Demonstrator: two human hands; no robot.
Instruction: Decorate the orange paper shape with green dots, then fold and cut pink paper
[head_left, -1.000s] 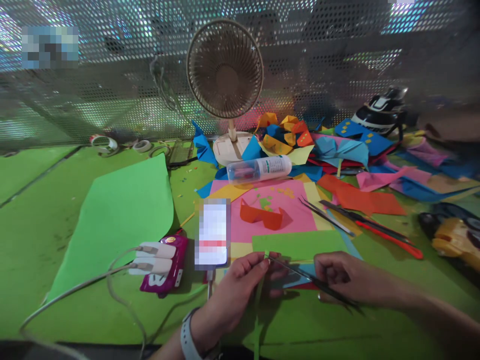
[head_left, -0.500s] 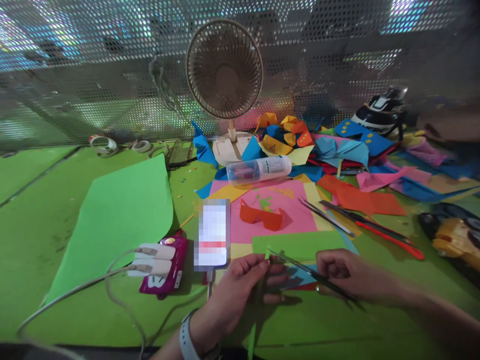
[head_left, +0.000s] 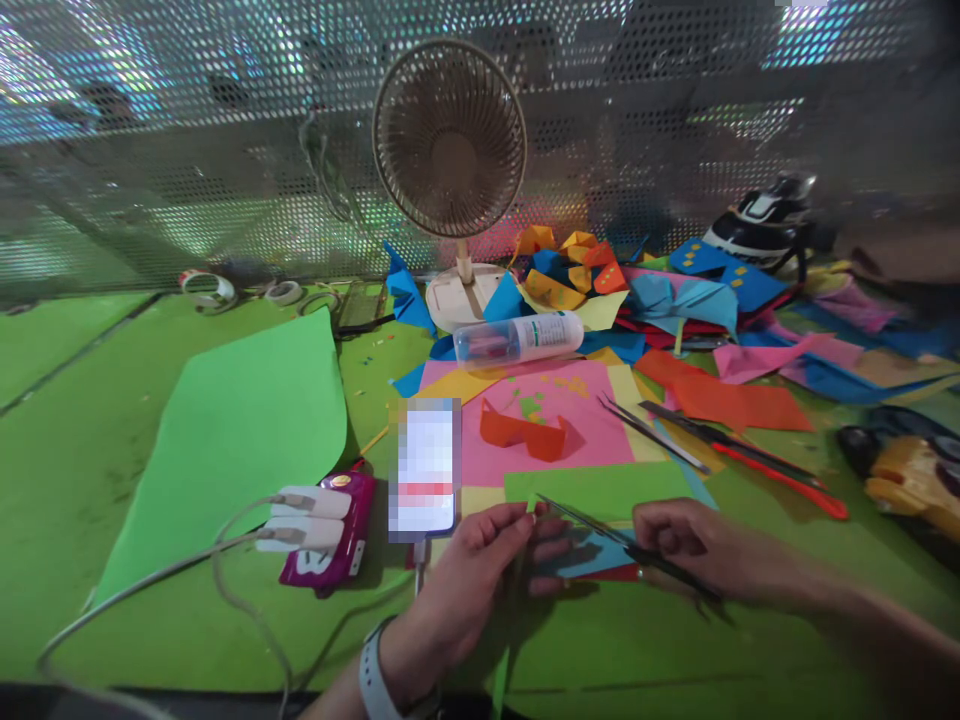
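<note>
- Left hand (head_left: 487, 555): grip pinching one green strip (head_left: 502, 682), trailing to the front edge of the bench (head_left: 637, 650).
- Right hand (head_left: 686, 545): grip closed round one slim dark tool (head_left: 600, 530), tip beside the strip's upper end.
- One orange cutout (head_left: 523, 431) beyond both hands.
- One phone (head_left: 426, 465), two white plugs (head_left: 309, 516) left of it.
- One fan (head_left: 454, 160) by the rear edge.

No word or number can be made out with certainty. The white label (head_left: 546, 335) on the clear plastic bottle (head_left: 484, 345) carries lines of small print and a green mark, too fine to read. Pale lettering runs along the lower edge of the black-and-white object (head_left: 750, 232), blurred past reading. The phone (head_left: 427, 465) has its screen pixelated, a red band across it, with no legible text.
</note>
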